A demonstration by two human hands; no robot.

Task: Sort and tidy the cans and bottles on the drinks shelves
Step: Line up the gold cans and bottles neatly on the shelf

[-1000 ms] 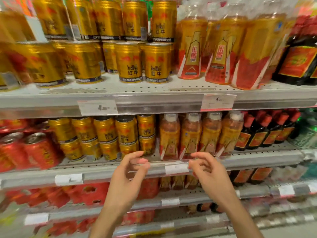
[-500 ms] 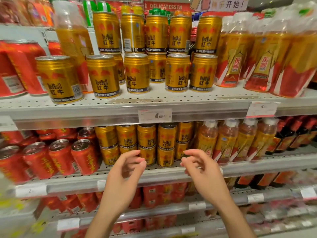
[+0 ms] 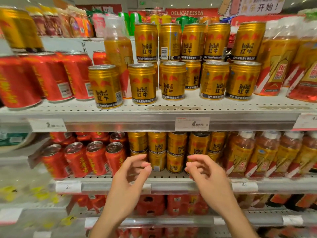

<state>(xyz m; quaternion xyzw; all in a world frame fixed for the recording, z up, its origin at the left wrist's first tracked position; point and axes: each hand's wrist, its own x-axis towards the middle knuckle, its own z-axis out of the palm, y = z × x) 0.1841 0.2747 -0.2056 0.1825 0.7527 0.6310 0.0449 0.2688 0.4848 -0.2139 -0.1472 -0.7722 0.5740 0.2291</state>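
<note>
Both hands are raised in front of the middle shelf (image 3: 171,183), whose front rail serves as the landmark here. The left hand (image 3: 127,179) hangs just above that rail with its fingers loosely curled and its thumb near the fingertips, grasping nothing. The right hand (image 3: 207,174) mirrors it a little to the right, also loosely curled and empty. Neither hand touches a can.

Directly behind the rail, between the two hands, stand gold cans (image 3: 175,152) stacked two high; the lower row is partly hidden by the fingers, and the back rows cannot be made out. To the left of them on the same shelf are red cans (image 3: 96,158), their labels blurred. To the right are bottles (image 3: 262,155) with white caps and orange and gold labels, smeared by motion towards the frame edge.

Above the rail, the upper shelf (image 3: 154,115) carries more gold cans (image 3: 173,79), some stacked two high, with a price tag (image 3: 192,124) on its edge. One clear bottle (image 3: 118,48) stands behind the leftmost of those gold cans, its lower half hidden. Further large red cans (image 3: 49,78) sit to the left, cut off by the frame, and more labelled bottles (image 3: 281,59) to the right are blurred.

Below the rail, a lower shelf holds red packs (image 3: 151,205), partly covered by the forearms and too soft to read.
</note>
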